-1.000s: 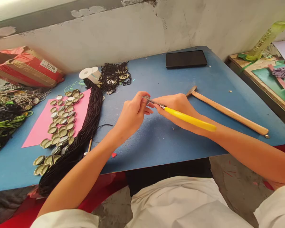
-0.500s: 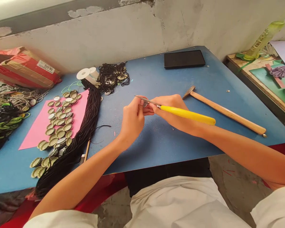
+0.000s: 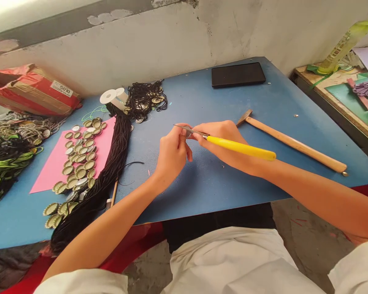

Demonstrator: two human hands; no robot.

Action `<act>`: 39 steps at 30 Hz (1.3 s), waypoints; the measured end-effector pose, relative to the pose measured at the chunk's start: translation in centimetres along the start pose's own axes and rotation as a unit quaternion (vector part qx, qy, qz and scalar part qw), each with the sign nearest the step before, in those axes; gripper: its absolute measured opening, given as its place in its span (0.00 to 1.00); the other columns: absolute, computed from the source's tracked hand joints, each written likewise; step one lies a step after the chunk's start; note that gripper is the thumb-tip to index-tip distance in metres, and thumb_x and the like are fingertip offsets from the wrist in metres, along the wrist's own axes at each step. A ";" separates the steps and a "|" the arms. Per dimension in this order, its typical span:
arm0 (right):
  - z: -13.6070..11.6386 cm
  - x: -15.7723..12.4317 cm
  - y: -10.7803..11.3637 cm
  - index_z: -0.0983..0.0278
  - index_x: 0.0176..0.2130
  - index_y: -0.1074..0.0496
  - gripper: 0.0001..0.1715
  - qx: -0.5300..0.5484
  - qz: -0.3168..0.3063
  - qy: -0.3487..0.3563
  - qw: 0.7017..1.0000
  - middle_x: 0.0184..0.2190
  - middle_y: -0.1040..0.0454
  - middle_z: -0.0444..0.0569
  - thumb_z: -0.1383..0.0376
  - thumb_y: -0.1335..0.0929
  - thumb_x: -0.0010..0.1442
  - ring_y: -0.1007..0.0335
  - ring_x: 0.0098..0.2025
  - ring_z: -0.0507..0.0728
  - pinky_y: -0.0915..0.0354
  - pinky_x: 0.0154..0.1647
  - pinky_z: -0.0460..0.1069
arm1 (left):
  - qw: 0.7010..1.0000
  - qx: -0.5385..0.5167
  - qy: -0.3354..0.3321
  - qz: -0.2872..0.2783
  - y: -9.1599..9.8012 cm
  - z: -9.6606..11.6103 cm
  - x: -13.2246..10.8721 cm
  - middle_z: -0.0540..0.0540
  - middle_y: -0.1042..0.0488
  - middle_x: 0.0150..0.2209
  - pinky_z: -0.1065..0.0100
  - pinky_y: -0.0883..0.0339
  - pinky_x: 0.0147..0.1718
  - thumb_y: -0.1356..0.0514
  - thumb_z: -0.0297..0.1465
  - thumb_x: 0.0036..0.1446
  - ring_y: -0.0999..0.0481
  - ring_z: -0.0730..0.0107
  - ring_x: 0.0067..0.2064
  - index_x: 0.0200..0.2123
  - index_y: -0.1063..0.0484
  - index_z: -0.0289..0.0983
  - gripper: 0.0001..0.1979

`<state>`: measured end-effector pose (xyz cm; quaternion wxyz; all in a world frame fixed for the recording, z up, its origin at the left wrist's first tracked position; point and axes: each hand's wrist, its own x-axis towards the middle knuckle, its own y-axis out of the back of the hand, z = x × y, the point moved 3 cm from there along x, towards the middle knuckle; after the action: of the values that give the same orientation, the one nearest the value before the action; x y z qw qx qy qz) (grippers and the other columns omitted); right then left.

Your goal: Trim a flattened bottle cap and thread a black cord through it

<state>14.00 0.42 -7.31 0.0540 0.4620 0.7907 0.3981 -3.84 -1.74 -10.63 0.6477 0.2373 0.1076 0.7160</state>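
Observation:
My left hand (image 3: 172, 151) pinches a metal bottle cap (image 3: 189, 132) between thumb and fingers, above the middle of the blue table. One of its lower fingers hangs down, apart from the cap. My right hand (image 3: 222, 136) is closed around a yellow-handled tool (image 3: 241, 148), whose slim pointed metal end lies across the cap and reaches past my left thumb. The tool is seen edge-on, so its exact kind is unclear. My right fingertips are close to the cap and partly hidden by the tool. A wooden-handled hammer (image 3: 297, 145) lies to the right.
Several bottle caps (image 3: 79, 159) lie on pink paper (image 3: 50, 171), beside a long bundle of black cord (image 3: 118, 143). Behind are white spools (image 3: 109, 98), tangled black cord (image 3: 145, 96) and a red box (image 3: 33, 92). A black tray-like object (image 3: 238, 75) rests at the table's back.
One lower finger of my left hand has dropped away from beneath the cap. The tool and both hands stay almost in place; the view has shifted slightly.

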 end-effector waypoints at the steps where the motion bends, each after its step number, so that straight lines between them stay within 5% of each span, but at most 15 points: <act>1: -0.1 0.0 0.1 0.64 0.37 0.22 0.22 -0.010 -0.001 0.005 1.000 0.31 0.24 0.46 0.62 0.37 0.81 0.39 0.33 0.54 0.48 0.38 0.52 | 1.000 0.007 -0.002 0.003 0.1 0.1 0.0 0.53 0.22 0.29 0.69 0.41 0.18 0.48 0.40 0.81 0.29 0.74 0.17 0.45 0.28 0.42 0.13; 7: -0.1 0.4 0.5 0.65 0.43 0.21 0.18 -0.099 -0.024 0.006 0.995 0.35 0.21 0.50 0.63 0.36 0.81 0.34 0.34 0.56 0.49 0.38 0.52 | 0.995 0.094 -0.028 0.017 0.5 0.7 -0.2 0.55 0.26 0.25 0.67 0.44 0.25 0.49 0.35 0.81 0.37 0.71 0.19 0.49 0.26 0.42 0.13; 13: 0.9 0.8 0.3 0.63 0.36 0.26 0.17 -0.166 -0.083 0.021 0.982 0.31 0.25 0.49 0.64 0.36 0.79 0.39 0.30 0.55 0.52 0.35 0.53 | 0.984 0.161 -0.069 -0.036 0.3 0.4 0.4 0.46 0.14 0.35 0.66 0.34 0.35 0.50 0.35 0.81 0.24 0.64 0.29 0.50 0.28 0.41 0.12; 19: 1.7 0.6 -0.3 0.62 0.35 0.28 0.23 -0.131 -0.033 0.074 0.988 0.30 0.27 0.47 0.61 0.41 0.81 0.40 0.31 0.54 0.51 0.36 0.53 | 0.973 0.207 -0.075 -0.061 0.7 0.2 0.7 0.52 0.24 0.24 0.66 0.38 0.32 0.51 0.32 0.79 0.28 0.64 0.24 0.50 0.29 0.41 0.11; 28: 1.3 0.4 -0.3 0.59 0.28 0.41 0.26 -0.062 0.004 0.052 0.997 0.25 0.37 0.44 0.59 0.39 0.81 0.47 0.29 0.54 0.48 0.37 0.54 | 0.990 0.112 -0.084 -0.021 0.1 0.0 0.3 0.57 0.34 0.24 0.69 0.44 0.29 0.50 0.30 0.73 0.35 0.70 0.24 0.46 0.35 0.43 0.05; 39: 0.0 -0.7 -0.9 0.58 0.29 0.44 0.25 -0.014 0.041 0.049 0.998 0.25 0.38 0.42 0.61 0.40 0.81 0.47 0.29 0.53 0.49 0.34 0.53 | 0.994 0.080 -0.056 0.048 -0.5 0.5 -0.8 0.56 0.30 0.25 0.68 0.39 0.30 0.49 0.30 0.75 0.31 0.69 0.26 0.46 0.33 0.43 0.06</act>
<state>13.76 -0.40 -8.16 0.0057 0.4737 0.7667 0.4333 -3.11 -2.55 -10.65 0.5965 0.3329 0.1163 0.7210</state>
